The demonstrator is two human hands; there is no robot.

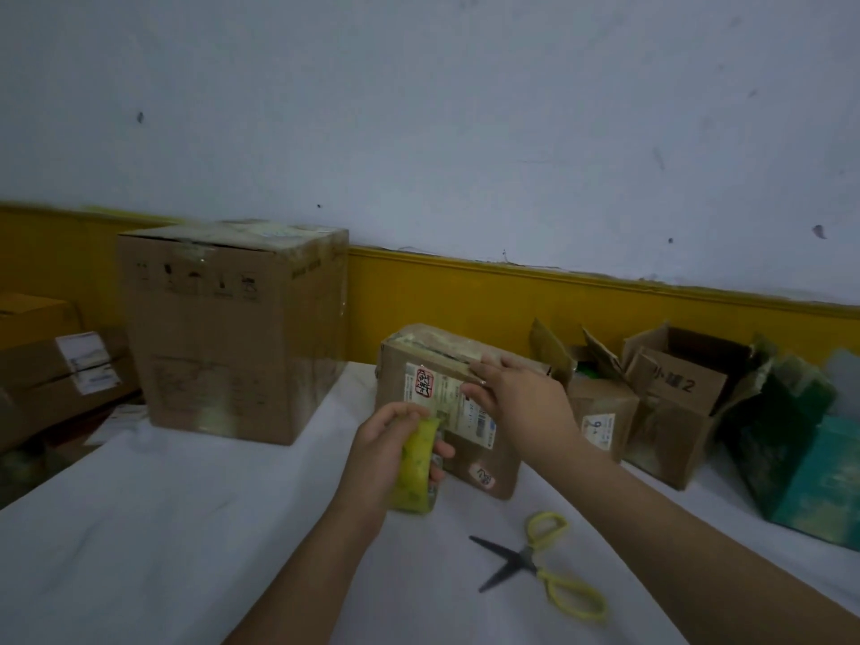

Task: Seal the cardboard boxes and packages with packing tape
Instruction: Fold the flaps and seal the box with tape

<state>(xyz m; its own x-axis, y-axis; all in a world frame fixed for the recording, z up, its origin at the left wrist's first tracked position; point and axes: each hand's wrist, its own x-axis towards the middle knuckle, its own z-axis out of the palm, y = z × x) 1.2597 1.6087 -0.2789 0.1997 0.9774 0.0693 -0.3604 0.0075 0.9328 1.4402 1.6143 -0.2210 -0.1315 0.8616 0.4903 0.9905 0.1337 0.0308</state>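
A small cardboard box [484, 463] stands near the middle of the table [186, 528], which is covered in white. Its front bears a white shipping label and its top is crossed with old, wrinkled tape. The right hand [521, 398] rests on the box's upper front edge: its fingers [488, 365] lie straight and together along the top, while the thumb presses against the label face below.

The left hand [381, 449] grips a yellow roll of packing tape [414, 463] just in front of the box's lower left part. Its fingers [442, 451] are curled through and around the roll, clamped on it. The roll is held upright, close against the box front, and whether a strip runs from it to the box cannot be told in the blur.

A pair of scissors [535, 563] with yellow handles lies on the table near the person, blades parted, just right of the left forearm and below the box.

A large cardboard box [232, 332], closed and taped across its top, stands to the left of the small one, near the wall. To the right sit a short box with a white label [605, 412] and an open carton [675, 393] with its flaps up, touching each other. Beyond them, at the far right, lean some green packages [791, 435]. At the left edge, off the table, is a stack of flat brown boxes [42, 365]
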